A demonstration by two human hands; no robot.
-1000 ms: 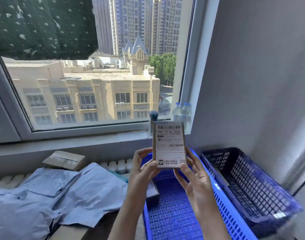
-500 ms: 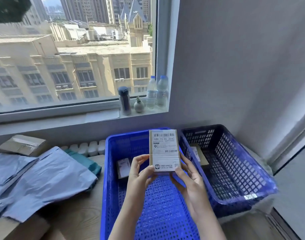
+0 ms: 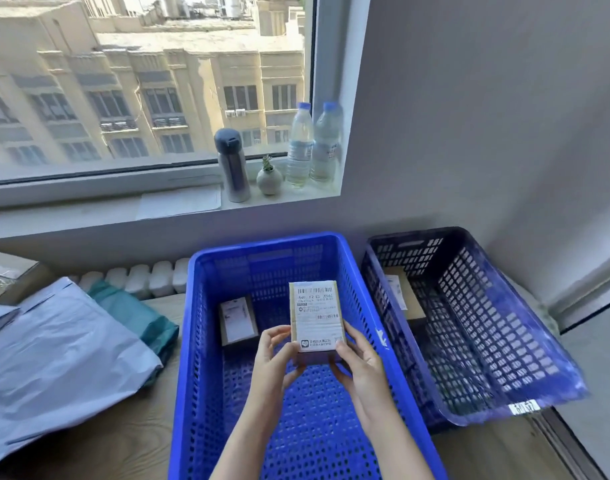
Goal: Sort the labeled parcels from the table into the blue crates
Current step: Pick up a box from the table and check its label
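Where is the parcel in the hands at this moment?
In the head view, the parcel is at centre, held by the left hand and right hand over the left crate, just right of a second parcel lying inside it.

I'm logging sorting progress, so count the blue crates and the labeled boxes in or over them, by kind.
Blue crates: 2, the bright crate and the darker crate.
Labeled boxes: 3, the held box over the bright crate, the lying box inside it, and the far box in the darker crate.
Total: 5.
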